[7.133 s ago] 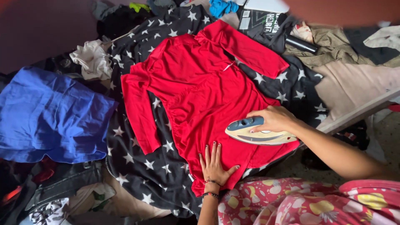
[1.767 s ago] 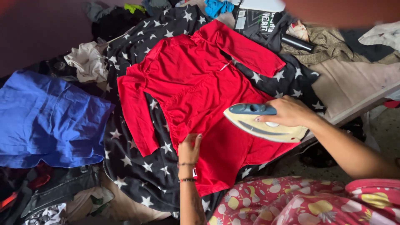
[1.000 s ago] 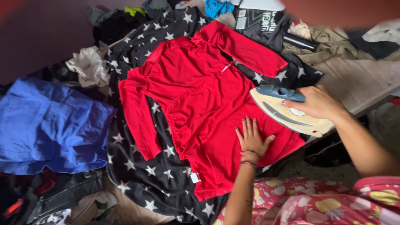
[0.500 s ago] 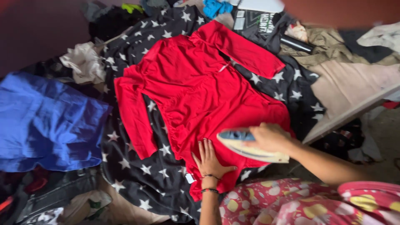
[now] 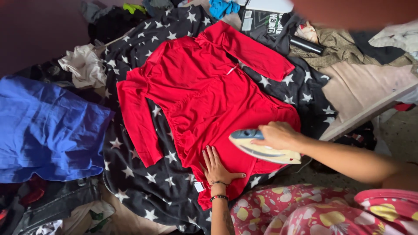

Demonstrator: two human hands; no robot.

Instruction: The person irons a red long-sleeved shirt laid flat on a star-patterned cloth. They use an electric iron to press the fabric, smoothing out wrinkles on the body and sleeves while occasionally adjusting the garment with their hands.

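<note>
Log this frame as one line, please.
right hand grips iron on red top | left hand flat on hem | star-print cloth underneath

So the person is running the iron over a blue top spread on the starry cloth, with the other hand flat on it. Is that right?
Not quite: the top is red, not blue, as the head view shows. The right hand holds the iron on it, the left hand lies flat on its lower part, and it is spread on the starry cloth. The blue cloth lies off to the side.
</note>
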